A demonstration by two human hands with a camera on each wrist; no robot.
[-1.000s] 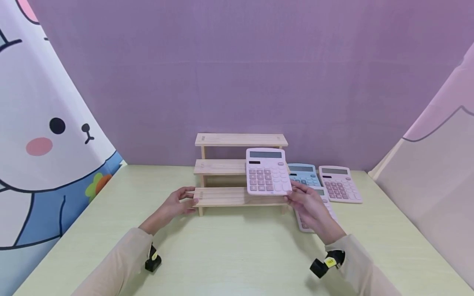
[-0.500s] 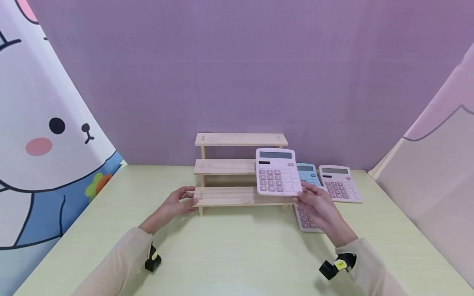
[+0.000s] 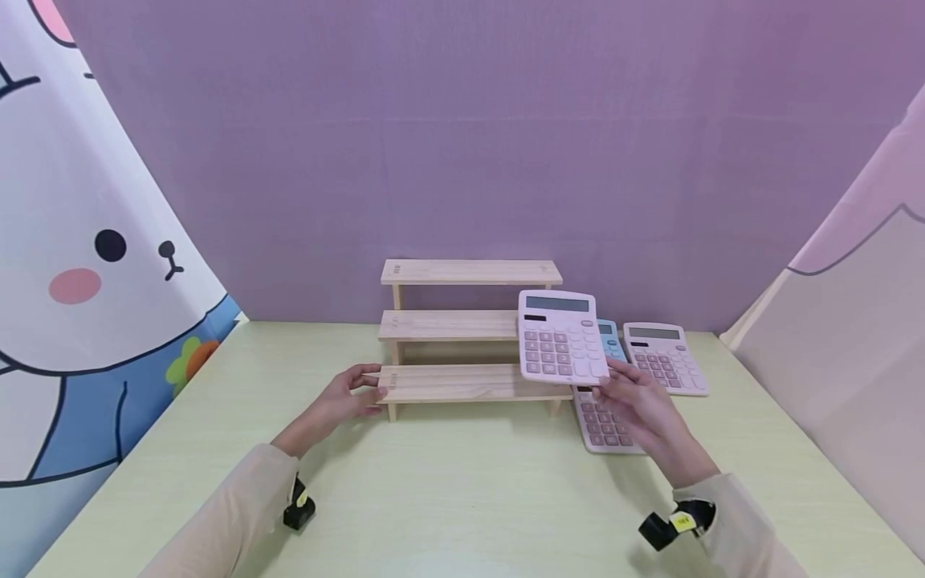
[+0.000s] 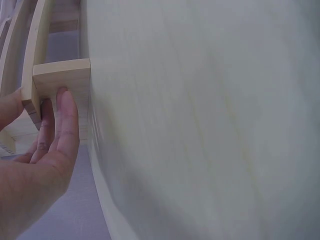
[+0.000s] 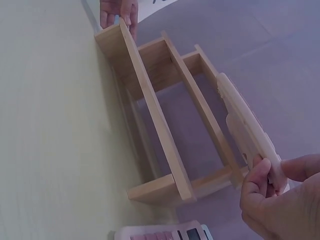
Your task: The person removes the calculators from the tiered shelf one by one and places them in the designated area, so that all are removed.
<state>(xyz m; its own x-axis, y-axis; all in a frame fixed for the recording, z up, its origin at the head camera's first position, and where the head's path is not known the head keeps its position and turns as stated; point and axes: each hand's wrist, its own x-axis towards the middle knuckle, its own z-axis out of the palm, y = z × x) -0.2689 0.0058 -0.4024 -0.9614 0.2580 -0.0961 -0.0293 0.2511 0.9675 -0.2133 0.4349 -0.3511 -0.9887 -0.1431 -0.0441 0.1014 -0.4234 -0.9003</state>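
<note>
A three-tier wooden display shelf [image 3: 448, 383] stands on the table. My left hand [image 3: 340, 405] grips the left end of its lowest board, and in the left wrist view the thumb is on one face of the board [image 4: 31, 75] with fingers against its underside. A pink calculator [image 3: 560, 337] is pinched at its lower right corner by my right hand [image 3: 654, 413]. It is tilted up, keys facing me, in front of the right end of the shelf. From the right wrist view, its edge and back [image 5: 247, 127] show beside the boards, thumb and fingers on opposite faces.
Right of the shelf, a pink calculator [image 3: 607, 429] lies nearest, partly covered by my right hand and the held one. Behind it, a blue calculator [image 3: 611, 341] is mostly hidden. Another pink calculator [image 3: 665, 359] lies farther right. A purple cloth [image 3: 462, 160] hangs behind the table.
My right hand has shifted to the right with the pink calculator, uncovering more of the shelf boards and covering more of the blue calculator. The left hand has stayed on the shelf.
</note>
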